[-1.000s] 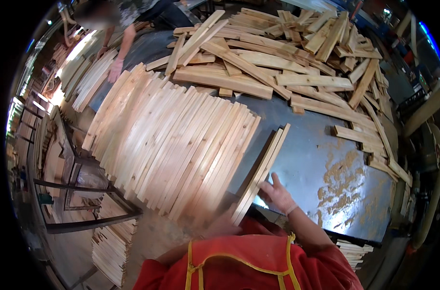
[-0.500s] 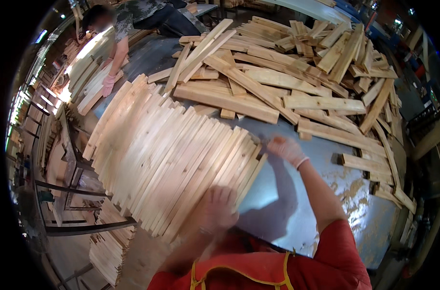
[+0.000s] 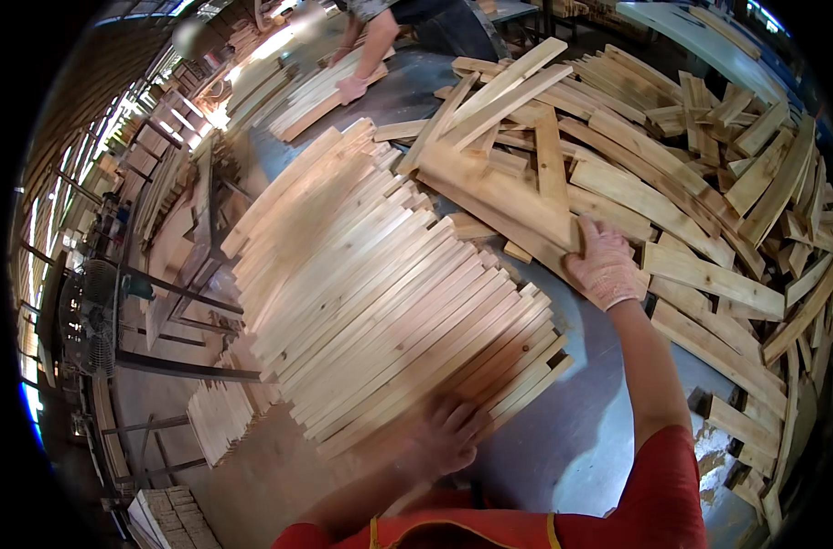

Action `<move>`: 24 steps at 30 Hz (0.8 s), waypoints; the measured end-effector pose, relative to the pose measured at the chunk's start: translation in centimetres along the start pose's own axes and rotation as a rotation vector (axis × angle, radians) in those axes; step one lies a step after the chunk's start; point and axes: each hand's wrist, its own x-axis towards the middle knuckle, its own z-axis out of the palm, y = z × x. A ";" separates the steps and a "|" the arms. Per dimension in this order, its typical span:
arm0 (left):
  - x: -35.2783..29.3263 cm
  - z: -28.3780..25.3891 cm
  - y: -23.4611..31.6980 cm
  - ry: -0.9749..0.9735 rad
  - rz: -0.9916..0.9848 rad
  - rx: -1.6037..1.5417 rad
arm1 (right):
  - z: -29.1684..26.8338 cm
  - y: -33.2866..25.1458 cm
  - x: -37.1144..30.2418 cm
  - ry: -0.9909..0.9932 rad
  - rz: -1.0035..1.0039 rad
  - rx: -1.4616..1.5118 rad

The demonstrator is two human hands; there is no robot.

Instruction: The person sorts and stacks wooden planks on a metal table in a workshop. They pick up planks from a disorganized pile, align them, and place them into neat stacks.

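Note:
My right hand [image 3: 606, 263], in a pale glove, closes round the near end of a wide wooden board [image 3: 499, 203] at the edge of the loose pile. My left hand [image 3: 449, 435] is slightly blurred, its fingers apart, at the near edge of a row of wooden strips [image 3: 380, 302]. These strips lie side by side in a slanted band across the left and middle of the metal table [image 3: 544, 430]. Whether the left palm touches the strips cannot be told.
Loose boards [image 3: 672, 197] lie heaped at the right and far side. Across the table, a co-worker's gloved hand [image 3: 350, 89] rests on another stack of boards [image 3: 316, 101]. Metal rails [image 3: 188, 366], stacked strips [image 3: 224, 412] and a fan [image 3: 96, 297] stand at the left.
My right hand has moved from the right end of the strip row to the pile and taken hold of a wide board. The view has shifted, and my left hand stays at the row's near edge.

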 end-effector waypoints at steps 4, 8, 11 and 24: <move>-0.4 0.3 0.3 0.007 0.031 0.026 | 1.0 -2.6 -0.6 -0.100 -0.129 -0.187; -0.9 0.0 0.5 -0.029 -0.033 0.019 | -2.0 -0.8 -3.5 -0.152 -0.073 -0.078; -1.2 -0.9 0.2 -0.133 0.011 0.017 | -5.2 1.9 -10.8 -0.160 0.006 0.090; -5.6 -3.3 -1.2 -0.388 -0.124 -0.068 | 7.5 -14.7 -47.8 -0.414 0.708 0.981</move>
